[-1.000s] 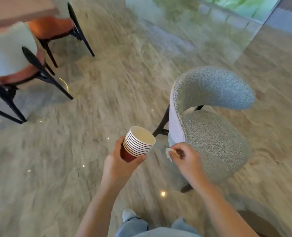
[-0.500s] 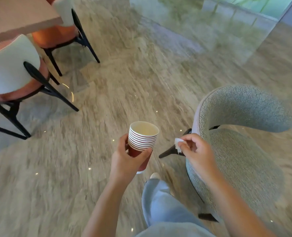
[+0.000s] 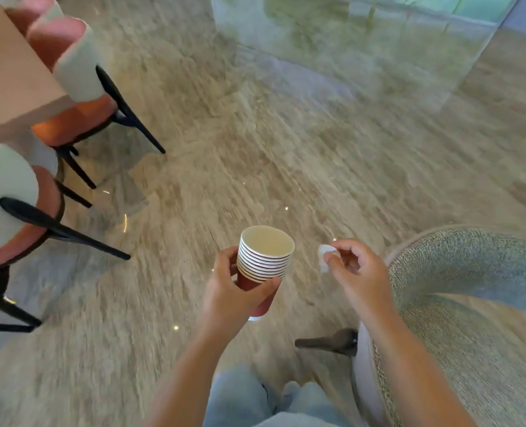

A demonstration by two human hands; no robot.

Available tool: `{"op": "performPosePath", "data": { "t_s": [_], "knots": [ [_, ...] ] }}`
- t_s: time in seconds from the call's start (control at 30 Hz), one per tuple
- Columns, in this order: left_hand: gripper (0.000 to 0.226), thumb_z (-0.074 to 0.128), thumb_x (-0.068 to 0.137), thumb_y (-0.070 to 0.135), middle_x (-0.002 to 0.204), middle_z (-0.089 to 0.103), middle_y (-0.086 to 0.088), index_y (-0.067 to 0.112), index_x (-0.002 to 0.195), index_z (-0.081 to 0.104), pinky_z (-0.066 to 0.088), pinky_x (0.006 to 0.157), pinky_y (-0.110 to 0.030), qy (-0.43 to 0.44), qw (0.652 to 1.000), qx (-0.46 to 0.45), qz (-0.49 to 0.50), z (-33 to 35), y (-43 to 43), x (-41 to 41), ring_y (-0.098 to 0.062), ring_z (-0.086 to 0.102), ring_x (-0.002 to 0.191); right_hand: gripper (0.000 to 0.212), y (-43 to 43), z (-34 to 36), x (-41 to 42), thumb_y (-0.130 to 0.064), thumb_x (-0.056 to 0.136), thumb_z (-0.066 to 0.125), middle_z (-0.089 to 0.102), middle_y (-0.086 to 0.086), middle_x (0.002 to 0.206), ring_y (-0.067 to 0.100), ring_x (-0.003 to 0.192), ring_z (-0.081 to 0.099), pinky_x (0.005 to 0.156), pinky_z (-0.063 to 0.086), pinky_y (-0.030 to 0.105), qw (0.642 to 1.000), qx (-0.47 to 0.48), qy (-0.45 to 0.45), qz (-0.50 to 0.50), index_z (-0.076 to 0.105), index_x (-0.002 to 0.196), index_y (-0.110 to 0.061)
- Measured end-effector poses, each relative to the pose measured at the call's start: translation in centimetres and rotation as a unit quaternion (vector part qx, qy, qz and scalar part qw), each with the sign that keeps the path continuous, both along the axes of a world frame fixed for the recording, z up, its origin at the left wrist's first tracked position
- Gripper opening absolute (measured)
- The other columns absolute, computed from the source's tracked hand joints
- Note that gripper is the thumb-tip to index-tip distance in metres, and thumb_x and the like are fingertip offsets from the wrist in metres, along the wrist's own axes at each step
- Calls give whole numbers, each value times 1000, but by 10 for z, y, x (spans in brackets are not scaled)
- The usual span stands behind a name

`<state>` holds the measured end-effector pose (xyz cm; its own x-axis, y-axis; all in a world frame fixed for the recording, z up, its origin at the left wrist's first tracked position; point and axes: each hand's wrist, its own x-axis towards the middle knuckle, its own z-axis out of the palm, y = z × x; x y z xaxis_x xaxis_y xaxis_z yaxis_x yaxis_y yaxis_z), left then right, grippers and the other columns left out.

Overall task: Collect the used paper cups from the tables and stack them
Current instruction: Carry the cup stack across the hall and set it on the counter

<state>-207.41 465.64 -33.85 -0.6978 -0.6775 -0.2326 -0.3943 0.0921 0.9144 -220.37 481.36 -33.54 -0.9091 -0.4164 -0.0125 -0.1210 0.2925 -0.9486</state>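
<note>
My left hand [image 3: 229, 286] grips a stack of several red paper cups [image 3: 263, 263] with white rims, upright, its open cream-coloured top facing up. To the right of the stack, my right hand [image 3: 352, 269] pinches a small crumpled white scrap of paper [image 3: 325, 253] between thumb and fingertips. The scrap is close to the stack's rim but apart from it. Both hands are held out over the floor in front of me.
A grey fabric chair [image 3: 471, 303] stands close at the right, one dark leg [image 3: 326, 342] pointing left. Two orange-seated chairs [image 3: 80, 118] with black legs flank a pink-topped table [image 3: 12, 81] at the left. Marble floor [image 3: 271, 149] spreads ahead; a glass wall [image 3: 363, 41] lies far back.
The view has moved forward and left past the grey chair, which now sits lower right. The left table and chairs are nearer. Both hands keep their holds on the stack and the scrap.
</note>
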Motion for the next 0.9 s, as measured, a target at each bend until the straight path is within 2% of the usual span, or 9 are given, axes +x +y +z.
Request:
{"op": "performPosePath", "data": {
  "t_s": [0.1,0.23,0.3,0.43,0.53,0.7,0.77,0.83,0.9],
  "knots": [
    [69,87,57,35,106,60,16,31,114,48,49,78,-22,-7,1000,7,-9,-13,-27,-43,3,59,96,24,-20,-11,-31,-15,81,65,64,-12,79,0,71,57,64,44,8,999,8,-14,-28,60,80,-39],
    [66,87,57,33,103,58,21,38,108,46,44,73,-16,-12,999,15,-39,-23,-73,-106,7,56,95,20,-49,-21,-77,-16,81,65,64,-12,82,-2,73,58,64,43,5,996,18,-44,-75,61,83,-36],
    [66,87,57,32,104,58,19,38,108,45,46,77,-20,-14,998,22,-62,-24,-101,-141,6,56,96,20,-71,-21,-103,-17,81,65,64,-12,81,-1,72,58,62,43,5,993,26,-49,-108,60,80,-36],
    [69,87,60,29,106,58,14,30,115,45,49,83,-29,-8,993,15,-121,-14,-161,-214,-4,58,100,20,-124,-8,-158,-18,81,66,63,-8,82,5,76,59,62,42,14,986,41,-45,-155,58,79,-36],
    [68,87,60,33,104,57,21,35,113,44,47,77,-23,5,986,-11,-168,-2,-201,-270,6,57,96,20,-156,4,-196,-19,80,66,64,-12,83,4,77,59,64,44,15,982,36,-31,-184,58,77,-38],
    [68,87,59,36,99,54,25,39,109,41,46,69,-15,22,977,-27,-212,7,-226,-351,19,53,88,26,-173,15,-246,-16,81,66,62,-16,82,1,77,58,63,42,2,972,46,-15,-229,57,77,-40],
    [67,87,59,34,97,56,24,39,108,42,48,61,-9,26,970,-19,-242,4,-222,-375,21,53,86,29,-168,17,-264,-14,81,66,62,-15,82,2,78,58,62,43,5,964,54,-11,-259,55,77,-41],
    [67,87,59,31,100,58,20,36,110,44,48,62,-8,25,961,-5,-277,-1,-213,-399,19,55,88,28,-158,18,-281,-14,82,66,62,-12,81,8,77,59,62,44,12,956,51,-15,-289,55,78,-40],
    [66,87,58,32,102,58,20,39,108,44,49,64,-9,19,951,11,-307,-3,-200,-426,18,55,89,22,-146,16,-299,-16,82,66,63,-8,80,14,76,60,64,50,24,946,46,-21,-321,58,80,-36]
  ]
}}
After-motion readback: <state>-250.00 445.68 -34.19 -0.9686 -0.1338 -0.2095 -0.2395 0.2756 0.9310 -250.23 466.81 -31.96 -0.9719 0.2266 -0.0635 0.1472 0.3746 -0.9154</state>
